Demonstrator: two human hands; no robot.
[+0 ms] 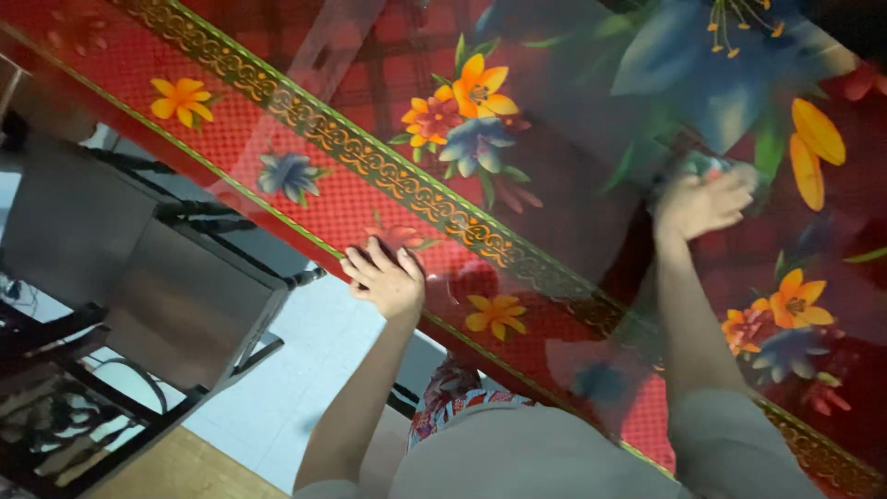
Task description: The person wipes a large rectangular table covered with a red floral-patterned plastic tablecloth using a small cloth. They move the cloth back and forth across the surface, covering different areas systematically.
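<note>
Glossy red floral tablecloth (305,199) covers the table, gold patterned band running along near its edge. Dark metal chairs (176,296) stand beside the table, over pale floor tiles. Left hand (386,280) rests flat at the table's edge, fingers spread, holding nothing. Right hand (702,201) lies further in on the cloth, closed over a small bunched rag (710,166), blurred; colour hard to tell.

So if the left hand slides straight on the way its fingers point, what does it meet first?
Probably nothing solid. The left hand rests flat near the edge of the red flowered tablecloth, fingers pointing across it. Ahead lie only the printed gold border band and printed flowers.
</note>
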